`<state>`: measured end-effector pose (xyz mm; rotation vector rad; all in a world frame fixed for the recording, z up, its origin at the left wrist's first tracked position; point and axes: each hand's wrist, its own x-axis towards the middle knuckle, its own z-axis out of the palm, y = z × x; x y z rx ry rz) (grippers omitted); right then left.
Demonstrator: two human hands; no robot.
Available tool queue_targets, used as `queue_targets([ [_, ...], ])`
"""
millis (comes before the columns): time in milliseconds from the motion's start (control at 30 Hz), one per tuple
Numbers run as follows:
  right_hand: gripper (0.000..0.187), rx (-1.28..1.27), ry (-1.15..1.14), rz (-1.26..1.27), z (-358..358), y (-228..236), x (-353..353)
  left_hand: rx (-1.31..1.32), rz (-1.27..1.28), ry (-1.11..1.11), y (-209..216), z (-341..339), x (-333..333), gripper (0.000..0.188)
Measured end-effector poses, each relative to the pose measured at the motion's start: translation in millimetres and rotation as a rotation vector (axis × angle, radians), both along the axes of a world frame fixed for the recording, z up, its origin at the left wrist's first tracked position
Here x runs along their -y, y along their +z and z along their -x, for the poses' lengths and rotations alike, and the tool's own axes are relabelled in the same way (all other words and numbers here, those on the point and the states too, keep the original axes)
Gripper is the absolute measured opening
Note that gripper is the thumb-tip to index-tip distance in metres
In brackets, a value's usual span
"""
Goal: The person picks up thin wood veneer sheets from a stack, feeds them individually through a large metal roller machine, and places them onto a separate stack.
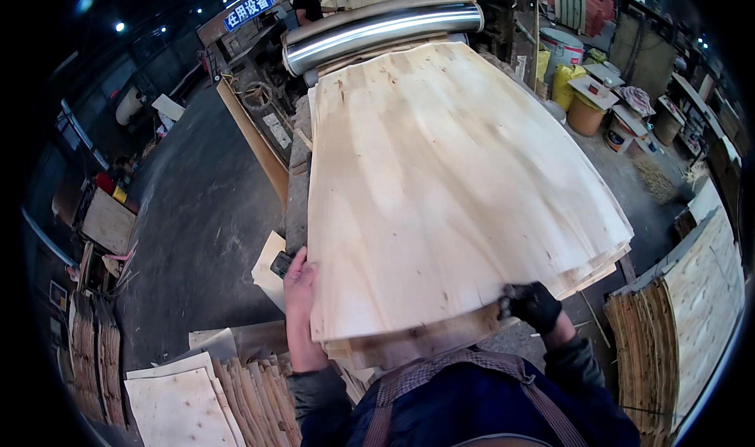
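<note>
Grip: right hand holding veneer sheet, near edge | left hand at left edge, closure unclear | likely light, floppy, split-prone; support both edges

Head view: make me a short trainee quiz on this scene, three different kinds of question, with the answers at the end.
1. Which of the person's hands wears a black glove?
2. True or false: the shiny metal roller lies at the near end of the wooden sheets.
3. The left hand is beside which edge of the sheets? A) far B) left C) right

Key: 1. The right hand. 2. False; far end. 3. B.
</note>
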<state>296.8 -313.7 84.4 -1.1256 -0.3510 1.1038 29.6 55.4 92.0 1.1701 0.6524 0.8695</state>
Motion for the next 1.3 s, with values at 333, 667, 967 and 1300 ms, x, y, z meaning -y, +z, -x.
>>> queue_targets([
  [333, 0.01, -0.321, 0.237, -0.299, -133, -36, -216, -0.933, -0.766, 0.228, -75, -3, 79, 0.061],
  [667, 0.008, -0.487, 0.175, -0.269, -120, -60, -282, -0.555, -0.351, 0.123, -115, -13, 92, 0.056],
  [967, 0.04, -0.46, 0.316, -0.024, -10, -37, -78, -0.096, -0.03, -0.047, -54, -23, 106, 0.054],
  [1300, 0.026, -0.587, 0.094, 0.027, 11, -75, 67, 0.117, 0.042, 0.021, 22, -29, 103, 0.057],
])
